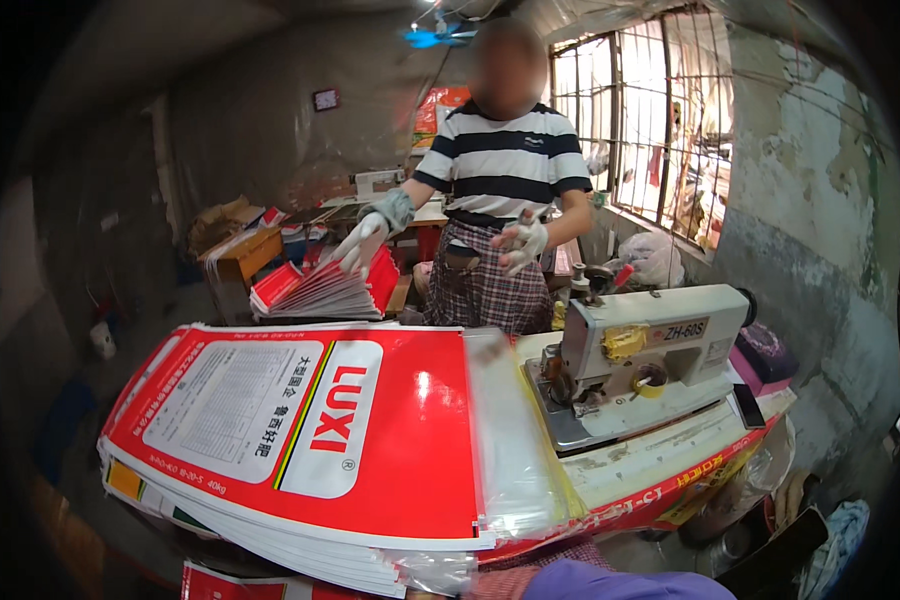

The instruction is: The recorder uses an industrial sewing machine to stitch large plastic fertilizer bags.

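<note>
Neither of my hands shows; only purple cloth (620, 582) and a bit of pink checked fabric (500, 583) come in at the lower edge. Right in front of me lies a stack of printed red and white sacks (425, 440) with clear plastic liner (510, 430) sticking out at the right end. Beside the liner, a white industrial sewing machine (660, 345) stands on the worktable (630, 440). Across the table a co-worker in a striped top (510, 150) wears pale gloves. One gloved hand (365, 245) hangs above a second fanned pile of red sacks (320, 290).
A dark phone (746, 406) lies at the table's right edge, near a purple box (763, 352). Bags and cloth (840, 545) crowd the floor at lower right. Behind are a barred window (650, 120), another sewing machine (378, 182) and a wooden box (245, 255).
</note>
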A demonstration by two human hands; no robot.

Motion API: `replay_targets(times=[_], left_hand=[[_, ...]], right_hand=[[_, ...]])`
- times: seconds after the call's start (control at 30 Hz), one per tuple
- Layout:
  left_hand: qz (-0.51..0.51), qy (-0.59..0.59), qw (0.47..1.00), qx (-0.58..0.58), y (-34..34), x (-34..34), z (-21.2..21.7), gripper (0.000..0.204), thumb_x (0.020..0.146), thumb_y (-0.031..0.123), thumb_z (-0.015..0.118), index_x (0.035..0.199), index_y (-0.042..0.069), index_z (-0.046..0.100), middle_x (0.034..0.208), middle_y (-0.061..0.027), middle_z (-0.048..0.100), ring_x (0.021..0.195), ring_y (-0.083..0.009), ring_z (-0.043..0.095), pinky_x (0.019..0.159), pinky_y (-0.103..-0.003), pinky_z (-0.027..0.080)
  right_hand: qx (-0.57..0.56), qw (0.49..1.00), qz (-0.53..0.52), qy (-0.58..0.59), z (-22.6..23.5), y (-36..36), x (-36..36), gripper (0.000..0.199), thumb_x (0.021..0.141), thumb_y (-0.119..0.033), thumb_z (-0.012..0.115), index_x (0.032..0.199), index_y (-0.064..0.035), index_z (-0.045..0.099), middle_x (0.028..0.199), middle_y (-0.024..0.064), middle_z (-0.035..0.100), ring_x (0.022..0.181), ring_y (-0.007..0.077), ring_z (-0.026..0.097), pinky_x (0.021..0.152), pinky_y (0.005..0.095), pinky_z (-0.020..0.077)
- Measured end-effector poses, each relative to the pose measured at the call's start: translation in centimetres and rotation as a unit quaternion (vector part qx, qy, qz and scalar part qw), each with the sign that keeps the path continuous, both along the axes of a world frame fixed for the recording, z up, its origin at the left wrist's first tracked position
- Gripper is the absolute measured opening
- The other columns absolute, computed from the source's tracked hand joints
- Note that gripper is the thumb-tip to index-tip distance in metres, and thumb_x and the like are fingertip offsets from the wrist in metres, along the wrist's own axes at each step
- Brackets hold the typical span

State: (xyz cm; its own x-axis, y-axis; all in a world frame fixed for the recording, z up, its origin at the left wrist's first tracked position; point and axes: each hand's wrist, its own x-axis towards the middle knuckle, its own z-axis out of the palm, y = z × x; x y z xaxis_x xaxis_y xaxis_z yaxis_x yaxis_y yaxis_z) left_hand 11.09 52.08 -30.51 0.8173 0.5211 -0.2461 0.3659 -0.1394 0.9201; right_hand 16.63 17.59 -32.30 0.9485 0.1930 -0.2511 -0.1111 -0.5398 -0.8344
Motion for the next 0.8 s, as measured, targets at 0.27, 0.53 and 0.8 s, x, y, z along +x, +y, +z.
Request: replay_targets(times=[0.27, 0.53, 0.8], left_hand=[[-0.075, -0.264, 0.939, 0.209, -2.9, 3.6, 10.9, 0.041, 0.078, 0.014, 0.065, 0.109, -0.007, 0.050, 0.102, -0.0172, 0.056, 0.093, -0.0260, 0.052, 0.084, -0.035, 0.042], [-0.481, -0.439, 0.698, 0.296, -23.8, 11.5, 21.9, 0.024, 0.074, 0.003, 0.058, 0.097, -0.003, 0.056, 0.116, -0.0152, 0.051, 0.109, -0.0230, 0.048, 0.092, -0.030, 0.037], [-0.620, -0.256, 0.586, 0.455, -40.1, 7.8, 14.2, 0.037, 0.064, 0.025, 0.071, 0.086, -0.002, 0.059, 0.116, -0.0177, 0.051, 0.100, -0.0334, 0.051, 0.087, -0.039, 0.041]], right_hand=[[0.045, 0.983, 0.049, -0.171, 4.3, 0.7, -5.2, 0.027, 0.080, -0.034, 0.048, 0.094, -0.0140, 0.061, 0.086, 0.0076, 0.063, 0.078, 0.0266, 0.059, 0.071, 0.0390, 0.0456], [-0.013, 1.000, -0.017, 0.016, 10.1, -7.9, -14.8, 0.035, 0.077, -0.028, 0.051, 0.106, -0.0112, 0.059, 0.100, 0.0133, 0.061, 0.094, 0.0291, 0.057, 0.083, 0.0366, 0.0447], [0.075, 0.980, -0.164, -0.086, 12.8, -12.6, -18.2, 0.024, 0.079, -0.024, 0.057, 0.099, -0.0117, 0.061, 0.091, 0.0113, 0.063, 0.087, 0.0274, 0.059, 0.077, 0.0356, 0.0456]])
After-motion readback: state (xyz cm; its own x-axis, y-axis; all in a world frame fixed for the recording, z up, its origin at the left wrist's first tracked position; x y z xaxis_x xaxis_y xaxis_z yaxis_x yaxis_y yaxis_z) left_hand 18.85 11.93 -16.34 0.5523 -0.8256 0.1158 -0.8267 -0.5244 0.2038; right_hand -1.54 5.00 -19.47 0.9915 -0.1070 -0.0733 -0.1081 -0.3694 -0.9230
